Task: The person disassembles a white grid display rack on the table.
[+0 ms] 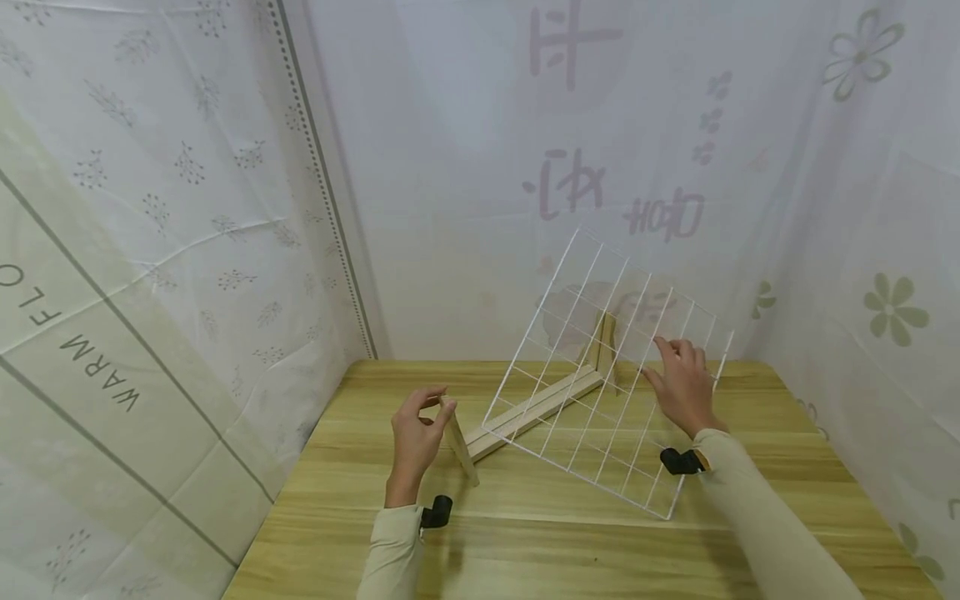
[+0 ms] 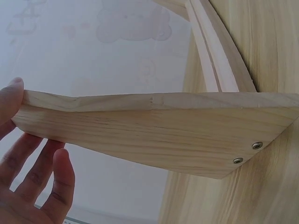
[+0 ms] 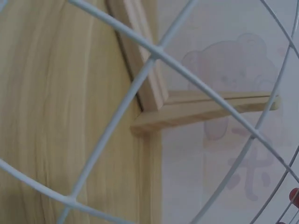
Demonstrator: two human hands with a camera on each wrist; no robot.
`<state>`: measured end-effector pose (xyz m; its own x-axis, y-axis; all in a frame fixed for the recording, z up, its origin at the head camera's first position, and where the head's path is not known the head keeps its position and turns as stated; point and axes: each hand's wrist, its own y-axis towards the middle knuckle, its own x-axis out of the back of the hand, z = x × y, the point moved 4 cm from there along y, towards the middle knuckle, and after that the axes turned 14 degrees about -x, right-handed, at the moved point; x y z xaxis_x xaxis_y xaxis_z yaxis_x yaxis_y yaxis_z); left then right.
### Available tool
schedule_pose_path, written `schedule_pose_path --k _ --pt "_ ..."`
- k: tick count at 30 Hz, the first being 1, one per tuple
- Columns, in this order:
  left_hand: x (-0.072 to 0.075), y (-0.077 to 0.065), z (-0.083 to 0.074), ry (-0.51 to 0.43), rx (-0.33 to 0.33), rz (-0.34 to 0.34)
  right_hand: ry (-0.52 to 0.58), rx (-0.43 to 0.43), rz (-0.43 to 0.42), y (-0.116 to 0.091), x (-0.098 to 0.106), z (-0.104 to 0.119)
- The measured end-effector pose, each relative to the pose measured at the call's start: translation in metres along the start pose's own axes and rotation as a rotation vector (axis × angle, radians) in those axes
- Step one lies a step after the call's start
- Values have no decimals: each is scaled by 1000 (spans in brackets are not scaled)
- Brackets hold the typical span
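Note:
A light wooden stand [image 1: 536, 412] rests on the table, a grooved bar with an upright end piece at each end. My left hand [image 1: 416, 437] pinches the top of the near end piece [image 2: 154, 126] between thumb and fingers; two metal screws [image 2: 257, 145] show low on its outer face. A white wire grid panel [image 1: 576, 473] is held tilted by my right hand [image 1: 684, 387], in front of the stand as the head camera sees it. Through the grid's wires [image 3: 158, 52] the right wrist view shows the far end piece [image 3: 201, 112]. Contact between grid and stand cannot be told.
The wood-grain table [image 1: 337, 533] ends at a back edge against a pale printed curtain [image 1: 450, 167]. Another patterned curtain [image 1: 187, 208] hangs along the left, and flowered cloth [image 1: 888, 308] is on the right. A black wrist camera [image 1: 437, 512] sits on my left wrist.

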<state>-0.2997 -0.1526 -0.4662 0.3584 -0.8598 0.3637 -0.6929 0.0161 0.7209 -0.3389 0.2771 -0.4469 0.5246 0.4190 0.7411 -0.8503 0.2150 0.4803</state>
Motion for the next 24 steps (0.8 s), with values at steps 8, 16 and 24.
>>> schedule_pose_path --k 8,16,24 --pt "-1 0 -1 -2 -7 -2 -134 157 -1 -11 4 -16" --pt "-1 -2 1 -20 16 -6 -180 319 -38 -23 7 -32" --pt "-1 1 2 8 -10 21 -252 405 -29 -30 11 -46"
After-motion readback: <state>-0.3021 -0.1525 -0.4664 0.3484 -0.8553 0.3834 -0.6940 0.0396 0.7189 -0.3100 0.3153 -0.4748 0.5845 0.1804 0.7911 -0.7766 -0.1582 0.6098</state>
